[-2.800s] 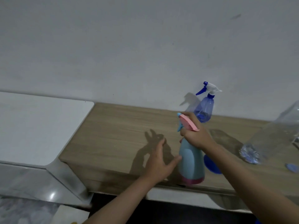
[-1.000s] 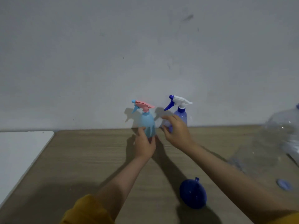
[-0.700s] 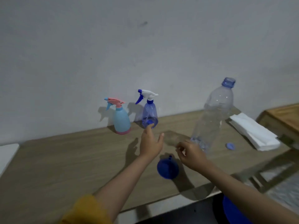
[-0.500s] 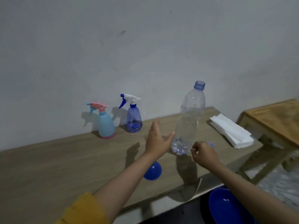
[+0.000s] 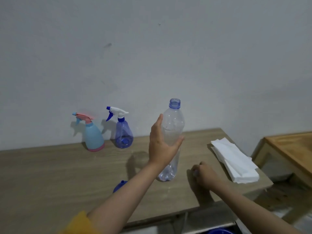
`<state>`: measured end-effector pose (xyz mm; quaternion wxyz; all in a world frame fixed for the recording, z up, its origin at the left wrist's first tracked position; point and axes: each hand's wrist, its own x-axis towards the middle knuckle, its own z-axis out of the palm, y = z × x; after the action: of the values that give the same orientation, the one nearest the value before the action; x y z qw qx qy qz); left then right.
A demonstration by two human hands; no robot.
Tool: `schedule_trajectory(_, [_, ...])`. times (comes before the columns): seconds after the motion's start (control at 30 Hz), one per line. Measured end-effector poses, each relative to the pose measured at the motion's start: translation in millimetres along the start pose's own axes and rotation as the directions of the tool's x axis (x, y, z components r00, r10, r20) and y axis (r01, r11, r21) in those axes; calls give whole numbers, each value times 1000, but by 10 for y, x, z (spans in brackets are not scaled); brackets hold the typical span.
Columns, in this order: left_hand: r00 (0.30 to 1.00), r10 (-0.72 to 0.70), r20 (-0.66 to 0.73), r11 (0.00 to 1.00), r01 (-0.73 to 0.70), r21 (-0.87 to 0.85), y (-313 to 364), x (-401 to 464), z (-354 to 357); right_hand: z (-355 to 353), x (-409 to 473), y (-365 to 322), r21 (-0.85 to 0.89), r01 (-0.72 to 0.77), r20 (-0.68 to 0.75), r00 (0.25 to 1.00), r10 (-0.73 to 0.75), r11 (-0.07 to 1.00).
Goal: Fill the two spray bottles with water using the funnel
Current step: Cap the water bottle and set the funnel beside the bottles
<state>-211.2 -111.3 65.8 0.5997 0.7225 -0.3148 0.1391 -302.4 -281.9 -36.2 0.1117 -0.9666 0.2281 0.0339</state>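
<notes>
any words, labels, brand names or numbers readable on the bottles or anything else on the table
None: no readable text shows anywhere in the head view.
Clear water bottle: no label visible, cap off.
Light blue spray bottle: plain, no print.
Violet spray bottle: plain, no print.
White folded tissues: blank.
Blue funnel: mostly hidden by the left arm, no marking seen.
Small blue thing under the right hand: too hidden to tell.

On the counter (image 5: 50, 174), 2 spray bottles stand at the back edge: light-blue spray bottle (image 5: 93, 135) beside purple spray bottle (image 5: 123, 132). The left hand (image 5: 162, 146), spread wide, reaches the uncapped clear bottle (image 5: 172, 132). The right hand (image 5: 205, 174), curled, rests near the white tissues (image 5: 234, 159) at the right edge.
</notes>
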Motion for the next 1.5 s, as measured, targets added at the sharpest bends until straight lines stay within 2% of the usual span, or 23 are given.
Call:
schedule_trajectory(0.1, [1000,-19,-16,999,19,-30,-14,-11,78,-290,76,-37,334,142,-236,970,-63,932])
schedule_trajectory(0.13, [1000,-18,-16,1000,17,-15,-11,-20,94,-472,87,-103,449,216,-338,939,-60,867])
schedule_trajectory(0.2, [1000,-3,-31,1000,4,27,-9,-30,122,-923,68,-309,664,362,-506,862,36,654])
schedule_trajectory(0.3, [998,18,-68,998,-14,58,-31,-21,140,-1577,-66,-646,762,573,-636,750,182,301])
schedule_trajectory(0.37, [998,22,-61,997,-17,71,-39,-14,142,-1863,-155,-804,726,663,-687,711,149,185])
schedule_trajectory(0.4, [998,20,-56,997,-15,76,-39,-16,140,-1941,-169,-858,711,680,-701,706,101,180])
schedule_trajectory(0.5, [998,18,-57,996,-13,84,-45,-18,144,-1987,-121,-972,687,674,-692,721,-38,272])
schedule_trajectory(0.67, [996,51,-68,993,-44,110,-52,-15,158,-1954,-22,-1038,684,656,-665,740,-97,319])
schedule_trajectory(0.93, [995,59,-77,994,-51,100,-68,15,126,-2146,36,-1048,520,654,-583,742,-331,549])
schedule_trajectory(1.0, [995,64,-74,992,-56,112,-73,21,123,-2159,31,-1043,506,643,-547,755,-362,575])
schedule_trajectory(1.13, [995,80,-62,987,-71,144,-68,10,127,-2156,27,-1080,579,616,-567,775,-279,534])
schedule_trajectory(1.23, [995,85,-55,984,-76,159,-61,2,130,-2130,24,-1109,698,585,-565,804,-185,414])
schedule_trajectory(1.4, [994,86,-66,985,-75,156,-79,15,107,-2055,64,-1060,741,601,-530,798,-287,301])
schedule_trajectory(1.5, [994,91,-62,983,-79,164,-78,15,109,-2074,83,-1049,751,600,-536,798,-275,276])
